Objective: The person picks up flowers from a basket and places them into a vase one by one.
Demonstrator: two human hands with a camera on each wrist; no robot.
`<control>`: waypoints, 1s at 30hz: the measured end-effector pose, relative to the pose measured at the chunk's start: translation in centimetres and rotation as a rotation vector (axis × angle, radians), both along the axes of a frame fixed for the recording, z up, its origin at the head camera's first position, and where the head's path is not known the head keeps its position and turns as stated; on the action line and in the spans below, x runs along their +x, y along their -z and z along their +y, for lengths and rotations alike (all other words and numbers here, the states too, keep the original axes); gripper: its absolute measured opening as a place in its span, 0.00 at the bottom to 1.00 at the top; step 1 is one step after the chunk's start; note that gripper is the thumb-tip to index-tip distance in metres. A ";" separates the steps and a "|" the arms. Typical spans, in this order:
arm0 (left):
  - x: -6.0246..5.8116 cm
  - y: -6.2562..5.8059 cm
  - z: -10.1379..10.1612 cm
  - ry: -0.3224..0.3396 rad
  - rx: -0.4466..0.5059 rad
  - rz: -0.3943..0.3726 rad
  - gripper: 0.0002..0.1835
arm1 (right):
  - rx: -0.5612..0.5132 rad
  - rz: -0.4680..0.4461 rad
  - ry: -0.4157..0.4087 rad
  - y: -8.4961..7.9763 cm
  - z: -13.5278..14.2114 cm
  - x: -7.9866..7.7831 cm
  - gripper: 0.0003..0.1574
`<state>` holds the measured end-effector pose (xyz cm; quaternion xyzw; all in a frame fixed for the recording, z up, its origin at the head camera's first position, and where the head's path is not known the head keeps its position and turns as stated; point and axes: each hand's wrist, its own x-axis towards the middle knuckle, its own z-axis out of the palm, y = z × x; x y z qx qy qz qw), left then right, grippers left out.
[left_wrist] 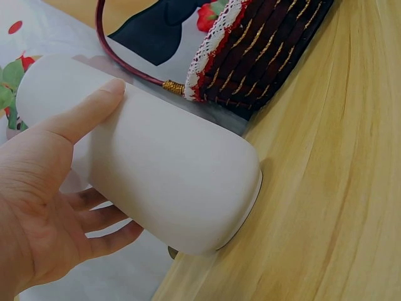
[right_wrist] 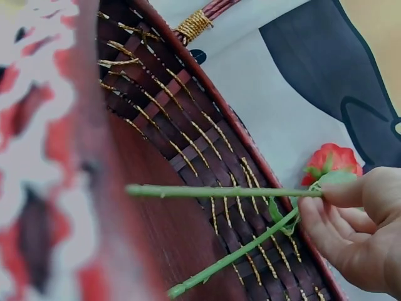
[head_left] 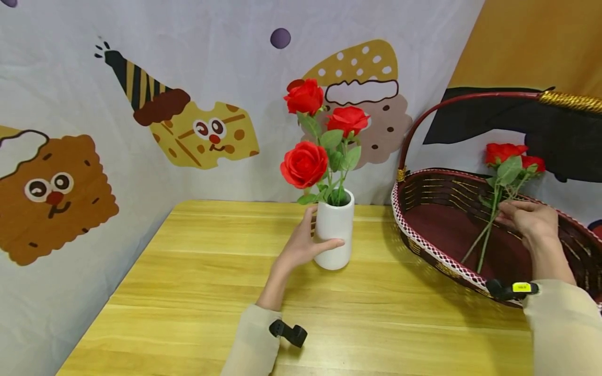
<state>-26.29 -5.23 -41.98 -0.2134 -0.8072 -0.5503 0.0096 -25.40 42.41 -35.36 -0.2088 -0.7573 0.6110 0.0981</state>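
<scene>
A white vase (head_left: 335, 235) stands upright on the wooden table, with several red roses (head_left: 304, 164) in it. My left hand (head_left: 303, 243) grips the vase from its left side; in the left wrist view the thumb (left_wrist: 94, 110) lies along the front of the vase (left_wrist: 169, 163). Over the basket, my right hand (head_left: 531, 222) pinches the stems of red artificial roses (head_left: 505, 152), two blooms showing in the head view. Their bare green stems (right_wrist: 232, 191) slant down into the basket, one crossing the other. The right wrist view shows thumb and fingers closed on a stem.
A dark woven basket (head_left: 423, 245) with white lace trim stands at the table's right side. Its tall handle (head_left: 494, 95) arches behind the right hand. Behind the table (head_left: 188, 292) hangs a cloth (head_left: 211, 47) printed with cartoon snacks.
</scene>
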 end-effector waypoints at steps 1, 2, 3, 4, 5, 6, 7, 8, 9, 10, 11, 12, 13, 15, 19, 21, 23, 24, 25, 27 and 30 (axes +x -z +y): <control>0.0 0.0 0.0 0.000 0.001 0.001 0.46 | 0.043 0.005 0.007 -0.1 -0.2 0.0 0.06; 0.0 0.0 0.0 0.000 0.002 0.001 0.46 | 0.073 0.013 0.016 -0.1 -0.3 0.1 0.09; 0.0 0.0 0.0 -0.002 0.002 0.000 0.45 | 0.092 0.029 0.028 -0.2 -0.4 0.1 0.11; 0.0 0.0 0.0 0.000 0.004 0.003 0.45 | 0.107 0.044 0.042 -0.2 -0.6 0.1 0.13; 0.0 0.0 0.0 0.000 0.004 0.003 0.45 | 0.106 0.063 0.054 -0.3 -0.7 0.1 0.14; 0.0 0.0 0.0 0.000 0.004 0.002 0.45 | 0.099 0.086 0.064 -0.4 -0.8 0.1 0.15; 0.0 -0.1 0.0 0.001 0.004 0.002 0.45 | 0.081 0.117 0.073 -0.5 -0.9 0.1 0.15; 0.0 -0.1 0.1 0.001 0.004 0.001 0.45 | 0.047 0.153 0.080 -0.6 -1.0 0.2 0.15; 0.0 -0.1 0.1 0.002 0.005 0.001 0.45 | 0.017 0.190 0.083 -0.7 -1.2 0.2 0.15; 0.1 -0.2 0.1 0.004 0.007 0.001 0.45 | -0.018 0.229 0.086 -0.9 -1.3 0.2 0.16; 0.1 -0.2 0.1 0.002 0.006 -0.002 0.45 | -0.050 0.264 0.089 -1.0 -1.4 0.3 0.16; 0.1 -0.2 0.1 0.004 0.006 -0.001 0.45 | -0.059 0.290 0.099 -1.1 -1.6 0.3 0.15; 0.1 -0.2 0.1 0.005 0.007 -0.001 0.45 | -0.053 0.310 0.111 -1.2 -1.7 0.3 0.15; 0.1 -0.2 0.1 0.008 0.009 0.001 0.45 | -0.020 0.330 0.146 -1.5 -2.0 0.3 0.13; 0.0 -0.1 0.1 0.008 0.010 0.004 0.45 | -0.010 0.380 0.222 -2.2 -2.7 0.3 0.12; 0.0 0.0 0.1 0.007 0.011 0.005 0.44 | -0.058 0.427 0.238 -2.6 -3.0 0.3 0.15; 0.0 0.0 0.1 0.008 0.011 0.008 0.45 | -0.099 0.467 0.239 -3.1 -3.5 0.5 0.17; 0.0 0.0 0.1 0.008 0.011 0.008 0.45 | -0.126 0.485 0.234 -3.4 -3.7 0.6 0.19; 0.0 0.0 0.0 0.008 0.011 0.008 0.45 | -0.144 0.500 0.226 -3.6 -3.9 0.6 0.20; 0.0 0.0 0.0 0.007 0.009 0.008 0.45 | -0.183 0.520 0.207 -4.1 -4.3 0.8 0.23; 0.0 0.1 0.0 0.007 0.007 0.011 0.45 | -0.241 0.551 0.169 -4.7 -5.1 1.1 0.25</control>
